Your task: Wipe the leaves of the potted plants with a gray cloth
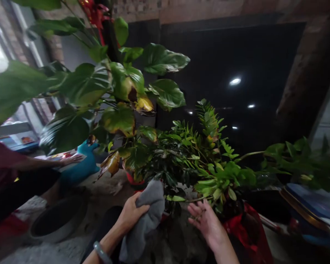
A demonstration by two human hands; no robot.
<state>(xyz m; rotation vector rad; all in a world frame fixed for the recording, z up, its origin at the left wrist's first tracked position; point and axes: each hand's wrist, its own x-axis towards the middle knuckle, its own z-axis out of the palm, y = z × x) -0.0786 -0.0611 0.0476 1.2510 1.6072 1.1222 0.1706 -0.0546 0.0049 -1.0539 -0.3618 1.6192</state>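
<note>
My left hand (131, 214) is closed around a grey cloth (148, 220), which hangs down from it beside dark green foliage. A bangle (101, 252) circles the left wrist. My right hand (205, 220) is palm up with its fingers apart and slightly curled, and I see nothing held in it. Just above its fingertips runs a thin stem with a long green leaf (176, 198); whether they touch I cannot tell. Close by on the right is a leafy potted plant (228, 179) with red wrapping (247, 227) around its base.
A large-leaved plant (85, 84) with some yellowed, browned leaves rises at left. Behind stands a dark glossy panel (225, 73). A grey basin (57, 220) is on the floor. Another person's hand (73, 159) is near a teal object (86, 161). Blue lidded container (313, 201) at right.
</note>
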